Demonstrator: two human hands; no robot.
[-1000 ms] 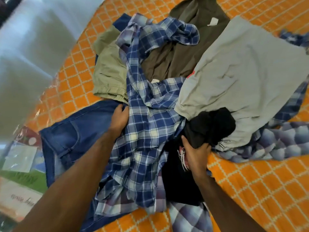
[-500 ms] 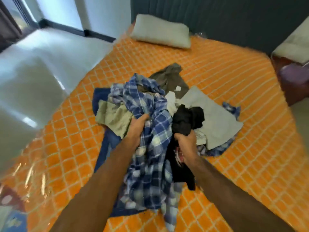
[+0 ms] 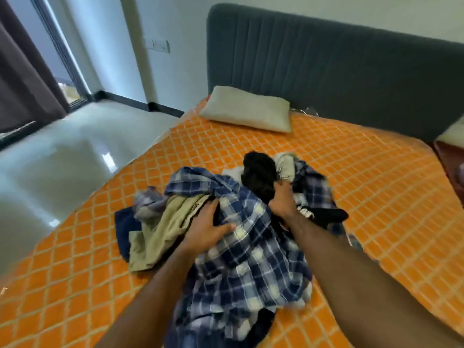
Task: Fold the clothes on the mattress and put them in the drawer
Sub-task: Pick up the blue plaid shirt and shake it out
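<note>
A bunched heap of clothes lies on the orange quilted mattress (image 3: 364, 177). A blue plaid shirt (image 3: 251, 262) covers most of the heap. My left hand (image 3: 208, 227) grips the plaid shirt beside an olive garment (image 3: 160, 227). My right hand (image 3: 282, 202) is closed on a black garment (image 3: 259, 177) at the top of the pile. A grey garment (image 3: 285, 164) peeks out behind the black one, and dark blue denim (image 3: 124, 227) shows at the left edge. No drawer is in view.
A grey pillow (image 3: 247, 113) lies at the head of the mattress against a dark grey padded headboard (image 3: 326, 81). Shiny floor (image 3: 62, 151) runs along the left side, with a curtain (image 3: 22, 81) and a glass door beyond. A reddish bedside unit (image 3: 452, 159) stands at right.
Both hands have gathered the spread clothes into a tighter heap and pushed it farther up the mattress. The view has tilted up, bringing the pillow and headboard into sight.
</note>
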